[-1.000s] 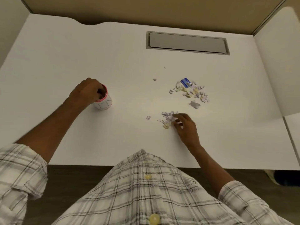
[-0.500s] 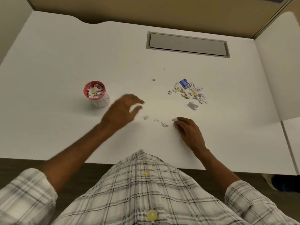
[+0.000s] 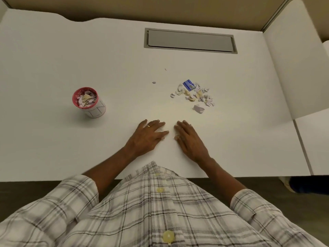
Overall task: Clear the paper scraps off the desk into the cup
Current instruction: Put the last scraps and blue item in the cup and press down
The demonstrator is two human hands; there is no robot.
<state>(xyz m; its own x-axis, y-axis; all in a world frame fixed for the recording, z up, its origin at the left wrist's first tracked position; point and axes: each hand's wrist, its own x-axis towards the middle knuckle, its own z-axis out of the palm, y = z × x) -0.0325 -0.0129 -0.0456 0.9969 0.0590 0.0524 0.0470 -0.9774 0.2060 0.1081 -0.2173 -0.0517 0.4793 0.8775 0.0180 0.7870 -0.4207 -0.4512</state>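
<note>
A white desk (image 3: 53, 50) sits in a beige-walled booth with a grey hatch (image 3: 190, 41) at the back. The left hand (image 3: 147, 136) and right hand (image 3: 190, 139) lie flat, fingers spread and nearly meeting, holding nothing visibly; anything under them is hidden. The main pile of scraps (image 3: 195, 96) lies beyond the right hand, with a blue piece (image 3: 189, 85) on it. Scraps look light and flimsy, best herded together and pinched. The cup (image 3: 89, 102), well left, looks nearly full of scraps.
</note>
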